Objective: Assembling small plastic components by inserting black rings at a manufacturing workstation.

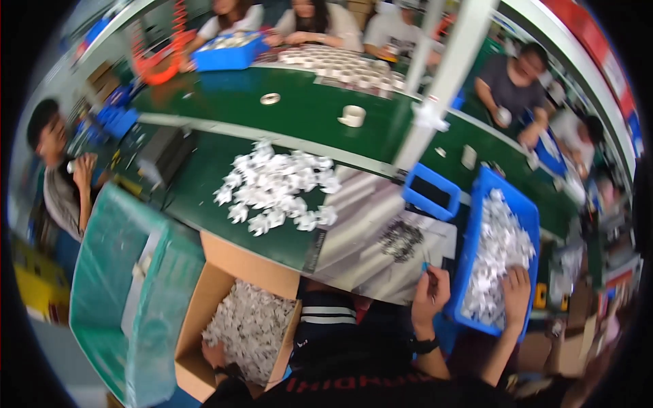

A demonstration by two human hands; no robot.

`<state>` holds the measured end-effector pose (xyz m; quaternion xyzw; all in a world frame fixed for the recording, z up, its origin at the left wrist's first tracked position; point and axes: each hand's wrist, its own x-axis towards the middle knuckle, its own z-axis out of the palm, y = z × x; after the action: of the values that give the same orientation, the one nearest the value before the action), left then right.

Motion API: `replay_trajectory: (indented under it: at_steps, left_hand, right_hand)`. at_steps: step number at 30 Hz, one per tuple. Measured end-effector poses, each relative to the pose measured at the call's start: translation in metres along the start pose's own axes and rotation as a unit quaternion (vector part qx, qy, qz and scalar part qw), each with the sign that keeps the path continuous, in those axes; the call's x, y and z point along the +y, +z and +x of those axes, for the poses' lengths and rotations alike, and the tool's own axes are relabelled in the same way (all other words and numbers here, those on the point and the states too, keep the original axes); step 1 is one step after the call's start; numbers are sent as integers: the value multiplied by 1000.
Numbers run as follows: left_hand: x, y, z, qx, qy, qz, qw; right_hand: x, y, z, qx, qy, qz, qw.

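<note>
On the near left stands a translucent green crate (122, 285). Just to its right is an open brown cardboard box (204, 306), filled with small white pieces. A further hand (214, 357) wearing a dark wristband rests in that box; its owner cannot be determined. On the green table (204, 177), farther away, lies a loose heap of white pieces (275, 187). To the right of the heap is a grey sheet (360, 231) carrying a dark cluster of small parts (401, 239). The left hand (432, 292) is at the near right edge of this sheet, with its fingers closed around a small blue-tipped item (425, 266). A small empty blue tray (430, 192) sits farther away from it. The large blue bin (476, 231) stands just to the right, with its long axis running near to far. The bin holds the white parts (500, 251). The right hand (517, 292) rests at the near end of the bin, fingers extended and spread flat on the parts and gripping nothing. The parts lie directly under and beyond its fingertips, so the right hand is the nearer one. At the far left is another blue bin (228, 53), and red and blue panels (598, 54) line the far right wall.
</note>
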<state>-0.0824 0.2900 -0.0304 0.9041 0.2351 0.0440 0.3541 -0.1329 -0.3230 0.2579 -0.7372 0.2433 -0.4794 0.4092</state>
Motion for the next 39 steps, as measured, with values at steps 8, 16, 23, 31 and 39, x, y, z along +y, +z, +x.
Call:
replay_trajectory:
  at_steps: [8,16,23,31,39]
  left_hand:
    - [-13,10,36,-23,-94,-151,984]
    - [-58,-24,26,-98,-87,-26,991]
    - [27,-2,-5,-59,-59,-170,982]
    - [-21,9,9,-100,-32,-269,958]
    - [42,4,-9,-61,-23,-10,998]
  right_hand:
    - [-1,-12,2,1,-16,-23,1000]
    - [-6,-8,0,-14,-3,-10,1000]
    - [-7,-3,3,-10,-33,-15,999]
    - [-11,-5,-6,-38,14,-3,999]
    - [-6,0,-5,-29,14,-24,999]
